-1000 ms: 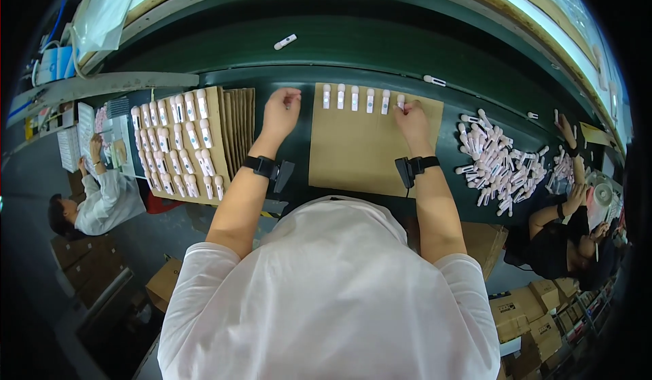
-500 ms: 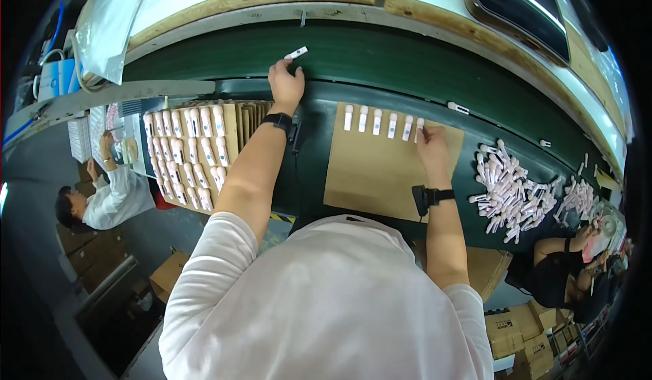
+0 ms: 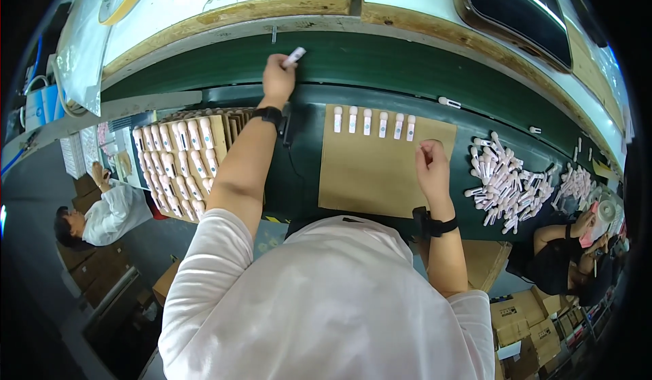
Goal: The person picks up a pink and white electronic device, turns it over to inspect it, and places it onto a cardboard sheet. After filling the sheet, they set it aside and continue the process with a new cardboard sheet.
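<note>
My left hand (image 3: 279,78) is over the green belt at the back, its fingers closed on a small pale pink stick (image 3: 295,57) with a dark spot on it. My right hand (image 3: 432,166) hovers over the right part of a brown cardboard sheet (image 3: 370,176), fingers curled in and nothing visible in them. Along the sheet's far edge stand several like sticks in a row, pink rounded heads pointing away from me; the rightmost stick (image 3: 411,129) is closest to that hand but apart from it.
Stacked cardboard sheets (image 3: 221,132) with rows of these sticks lie at left. A loose heap of sticks (image 3: 509,183) is on the right. Single sticks, among them one stick (image 3: 449,101), lie on the green belt (image 3: 380,61). A person (image 3: 109,210) sits left, another person (image 3: 553,258) right.
My right hand has let go of the row's rightmost stick and drawn back toward me. My left hand has closed on the stick on the belt, which now sits deeper between its fingers.
</note>
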